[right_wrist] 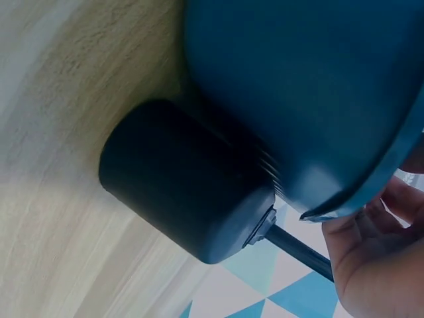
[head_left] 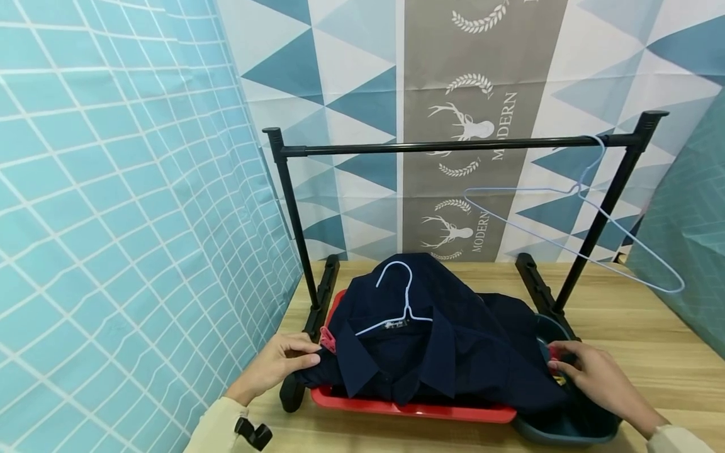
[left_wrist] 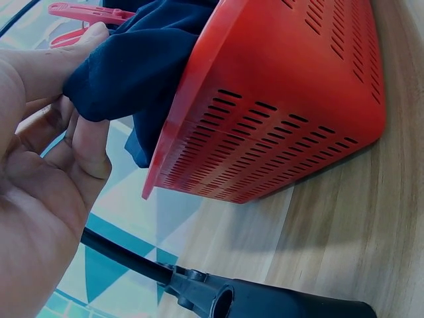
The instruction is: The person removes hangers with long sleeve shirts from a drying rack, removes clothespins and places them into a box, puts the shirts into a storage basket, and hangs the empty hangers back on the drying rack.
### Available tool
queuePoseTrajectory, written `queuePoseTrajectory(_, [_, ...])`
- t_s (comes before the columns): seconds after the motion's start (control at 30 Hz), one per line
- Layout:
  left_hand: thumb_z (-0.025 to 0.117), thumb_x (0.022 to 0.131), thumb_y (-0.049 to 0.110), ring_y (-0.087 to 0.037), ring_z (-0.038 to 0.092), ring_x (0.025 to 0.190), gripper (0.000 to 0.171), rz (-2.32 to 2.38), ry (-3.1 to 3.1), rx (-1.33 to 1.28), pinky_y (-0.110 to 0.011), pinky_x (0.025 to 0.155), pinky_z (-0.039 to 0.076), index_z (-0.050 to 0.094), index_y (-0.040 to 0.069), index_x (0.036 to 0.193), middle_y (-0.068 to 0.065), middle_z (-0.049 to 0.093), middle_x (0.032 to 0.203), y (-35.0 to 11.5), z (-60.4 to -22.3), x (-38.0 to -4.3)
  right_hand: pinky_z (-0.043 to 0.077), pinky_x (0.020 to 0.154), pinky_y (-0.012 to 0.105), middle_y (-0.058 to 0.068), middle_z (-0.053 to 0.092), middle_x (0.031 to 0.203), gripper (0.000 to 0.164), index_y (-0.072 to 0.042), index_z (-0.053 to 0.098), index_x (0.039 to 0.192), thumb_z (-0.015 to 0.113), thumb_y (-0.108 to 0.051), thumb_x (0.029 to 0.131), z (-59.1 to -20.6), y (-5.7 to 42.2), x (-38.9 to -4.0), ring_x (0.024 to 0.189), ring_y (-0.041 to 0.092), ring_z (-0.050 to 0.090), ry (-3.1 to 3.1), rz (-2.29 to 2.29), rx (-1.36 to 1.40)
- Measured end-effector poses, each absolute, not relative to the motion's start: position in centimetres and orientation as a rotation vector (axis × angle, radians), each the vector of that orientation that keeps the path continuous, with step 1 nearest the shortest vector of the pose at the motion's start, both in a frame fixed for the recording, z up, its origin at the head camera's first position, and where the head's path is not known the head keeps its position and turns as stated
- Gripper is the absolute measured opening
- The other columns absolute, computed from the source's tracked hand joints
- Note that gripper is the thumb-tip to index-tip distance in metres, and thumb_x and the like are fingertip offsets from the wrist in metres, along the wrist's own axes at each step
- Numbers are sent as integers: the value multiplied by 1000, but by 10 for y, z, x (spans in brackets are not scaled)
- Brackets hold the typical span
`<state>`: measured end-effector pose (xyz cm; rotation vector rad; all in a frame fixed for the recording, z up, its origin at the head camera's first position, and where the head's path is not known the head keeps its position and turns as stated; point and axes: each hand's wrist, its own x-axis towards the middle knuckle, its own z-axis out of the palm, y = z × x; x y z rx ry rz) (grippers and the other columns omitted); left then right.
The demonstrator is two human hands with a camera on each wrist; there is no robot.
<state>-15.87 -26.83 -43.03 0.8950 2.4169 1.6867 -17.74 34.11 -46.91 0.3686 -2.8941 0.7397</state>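
A navy collared shirt (head_left: 481, 358) lies heaped over a red basket (head_left: 419, 410), with a pale-blue wire hanger (head_left: 407, 296) inside its collar and the hook standing up. At the shirt's left end my left hand (head_left: 283, 362) pinches the cloth between thumb and fingers. A pink clothespin (head_left: 327, 340) sits on the cloth beside those fingertips, also visible in the left wrist view (left_wrist: 89, 14). My right hand (head_left: 595, 377) is over a dark teal basin (head_left: 566, 435), a red clothespin (head_left: 553, 357) between its thumb and fingers. The right wrist view hides that clothespin.
A black clothes rack (head_left: 453, 146) stands behind the basket, its feet (head_left: 537, 283) on the wooden table (head_left: 634, 314). Another pale-blue wire hanger (head_left: 578, 189) hangs at the right end of its bar. Something yellow (head_left: 559, 379) shows inside the basin.
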Motion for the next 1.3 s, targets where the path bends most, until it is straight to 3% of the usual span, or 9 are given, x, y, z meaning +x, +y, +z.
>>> queuePoseTrajectory(0.33, [71,97,4,-9,57,79,20,1689,2433,926,-25,69,51,79,4,115,-10,70,93,-267,-430,-159,47,63,31,-1,72,91,29,4,73,113,80,-11,89,-467,340,-180,75,14,56,-2923,647,410])
queuePoseTrajectory(0.67, [71,96,5,-7,53,76,21,1679,2450,906,-24,66,49,79,5,116,-8,67,89,-267,-431,-160,57,72,51,8,73,97,27,2,75,106,83,-12,85,-466,337,-181,85,26,69,-2965,521,486])
queuePoseTrajectory(0.8, [72,96,5,-7,54,77,21,1678,2448,900,-25,67,49,79,6,116,-8,68,91,-267,-431,-160,54,65,43,4,72,94,31,3,73,110,83,-15,86,-467,337,-183,77,17,62,-3020,482,495])
queuePoseTrajectory(0.97, [72,96,4,-7,55,77,21,1678,2451,905,-25,67,50,79,6,115,-8,69,92,-266,-431,-159,43,57,34,-4,64,84,29,-2,71,111,82,-14,87,-470,337,-183,66,13,49,-3048,451,486])
queuePoseTrajectory(1.3, [72,96,4,-7,54,76,21,1676,2462,905,-24,66,49,80,6,115,-7,69,91,-267,-431,-159,42,56,36,-2,59,79,23,1,72,105,80,-9,86,-473,336,-186,65,17,48,-3100,419,430])
